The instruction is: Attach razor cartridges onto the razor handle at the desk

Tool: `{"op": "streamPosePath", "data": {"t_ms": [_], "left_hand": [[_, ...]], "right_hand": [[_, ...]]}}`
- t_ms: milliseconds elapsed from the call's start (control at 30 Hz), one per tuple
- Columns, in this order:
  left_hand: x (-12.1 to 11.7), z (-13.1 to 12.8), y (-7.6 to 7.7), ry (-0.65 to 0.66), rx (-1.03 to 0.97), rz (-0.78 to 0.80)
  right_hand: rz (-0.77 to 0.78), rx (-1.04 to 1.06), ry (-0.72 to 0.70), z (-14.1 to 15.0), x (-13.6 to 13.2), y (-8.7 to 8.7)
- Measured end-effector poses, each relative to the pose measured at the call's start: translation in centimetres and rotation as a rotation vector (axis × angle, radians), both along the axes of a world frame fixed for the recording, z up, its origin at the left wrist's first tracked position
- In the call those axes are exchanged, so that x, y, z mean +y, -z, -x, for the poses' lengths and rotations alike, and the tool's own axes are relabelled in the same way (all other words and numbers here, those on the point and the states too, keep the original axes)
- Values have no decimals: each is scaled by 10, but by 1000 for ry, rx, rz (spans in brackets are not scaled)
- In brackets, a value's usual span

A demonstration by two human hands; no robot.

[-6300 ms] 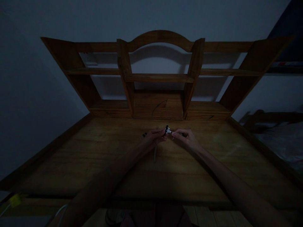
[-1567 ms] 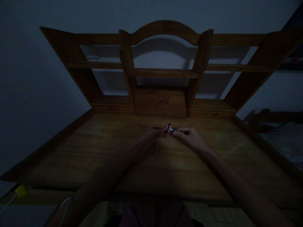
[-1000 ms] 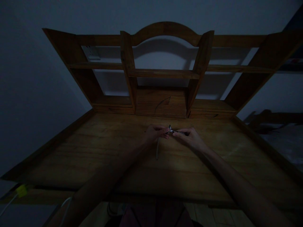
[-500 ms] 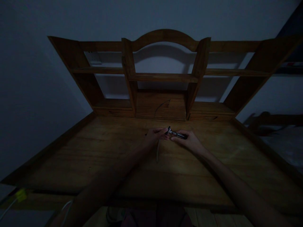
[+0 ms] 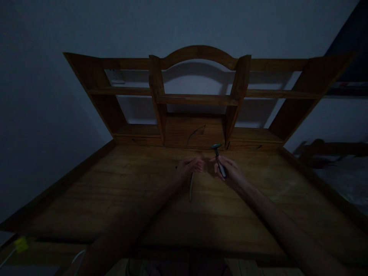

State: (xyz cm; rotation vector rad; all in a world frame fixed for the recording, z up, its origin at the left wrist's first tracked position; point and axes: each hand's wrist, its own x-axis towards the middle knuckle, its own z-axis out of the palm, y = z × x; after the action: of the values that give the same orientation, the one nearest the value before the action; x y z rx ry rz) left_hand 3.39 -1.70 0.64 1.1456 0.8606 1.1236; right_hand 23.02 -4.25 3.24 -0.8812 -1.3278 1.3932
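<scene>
My right hand [image 5: 230, 170] is closed round the handle of a razor [image 5: 222, 168]. Its T-shaped head [image 5: 215, 146] points up and away, clear of my left hand. Left of it, my left hand [image 5: 188, 167] has its fingers curled together above the desk. What they hold, if anything, is hidden in the dim light. A small dark tip [image 5: 176, 167] shows just beyond the left side of that hand. A thin pale strip [image 5: 191, 188] runs down from beneath the same hand; I cannot tell whether the hand grips it.
The wooden desk [image 5: 138, 184] carries a shelf unit [image 5: 198, 99] along its back, with small drawers low down. A wall socket [image 5: 117, 76] shows behind the left shelf. A yellow tag [image 5: 20, 244] and a white cable [image 5: 78, 255] are at the front left.
The razor's head was at my left fingertips. My right hand has drawn it away and turned it upright. My left hand has stayed nearly in place; the view has tilted slightly.
</scene>
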Motion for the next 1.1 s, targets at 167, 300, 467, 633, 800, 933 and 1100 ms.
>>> {"op": "streamPosePath", "data": {"t_ms": [167,300,467,633,800,933,1100], "left_hand": [[-3,0,-4,-52,-29,-23],[-1,-5,-6,-63,-52,-54],[-4,-8,-6,54,-124,-62],[-12,-7,-13,37,-90,-84],[-15,-4,-17,-89,82,-169],[-16,-3,-17,-238,279,-255],[-17,-3,-17,-318,405,-336]], "right_hand": [[89,49,-61,-3,3,0],[67,-60,-99,0,3,8],[-51,-232,-108,8,0,15],[-126,-275,-113,9,-2,15],[-125,-307,-112,7,-3,13],[-140,-322,-95,8,-4,11],[-139,-317,-98,8,-5,11]]}}
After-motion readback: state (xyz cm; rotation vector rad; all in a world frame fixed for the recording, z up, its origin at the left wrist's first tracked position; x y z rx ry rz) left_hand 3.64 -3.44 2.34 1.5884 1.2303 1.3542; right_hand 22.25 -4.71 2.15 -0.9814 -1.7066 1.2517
